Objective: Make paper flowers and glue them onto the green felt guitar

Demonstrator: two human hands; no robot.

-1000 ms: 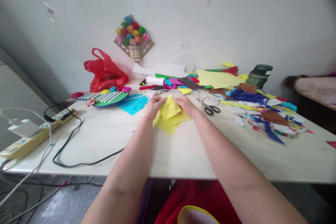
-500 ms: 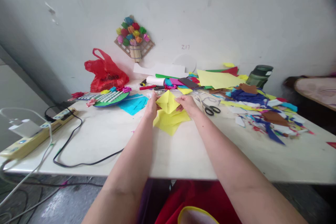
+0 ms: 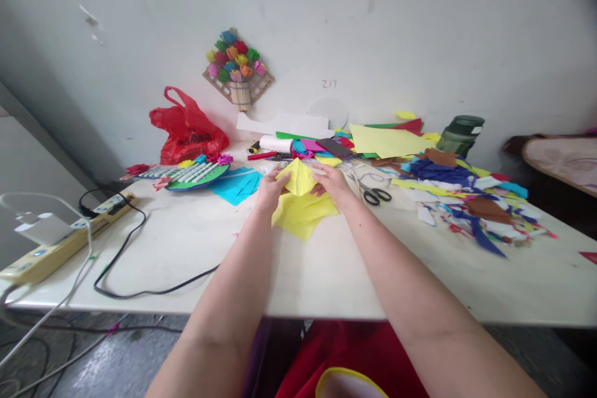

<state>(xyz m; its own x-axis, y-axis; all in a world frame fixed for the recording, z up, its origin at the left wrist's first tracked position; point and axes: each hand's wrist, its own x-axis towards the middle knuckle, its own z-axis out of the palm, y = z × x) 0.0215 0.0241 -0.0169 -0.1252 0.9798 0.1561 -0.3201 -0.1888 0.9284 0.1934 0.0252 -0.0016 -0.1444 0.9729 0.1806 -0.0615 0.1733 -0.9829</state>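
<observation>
A small creased yellow paper [image 3: 299,178] is held up between my two hands over the middle of the table. My left hand [image 3: 271,189] pinches its left side, and my right hand [image 3: 332,183] grips the right side, with fingers partly behind the paper. Below it, larger yellow sheets [image 3: 305,217] lie on the table. Blue sheets [image 3: 237,185] rest to the left of my left hand. Black-handled scissors [image 3: 377,196] lie to the right of my right hand.
Paper scraps [image 3: 485,211] and a green bottle [image 3: 461,135] are at the right. A red plastic bag [image 3: 189,130], a green board with rolled sticks [image 3: 198,175] and a power strip [image 3: 69,236] with cables stand left. Coloured sheets [image 3: 392,140] lie along the wall.
The held yellow paper has bent, its side corners now drawn in. The fingers of both hands have shifted further over its edges.
</observation>
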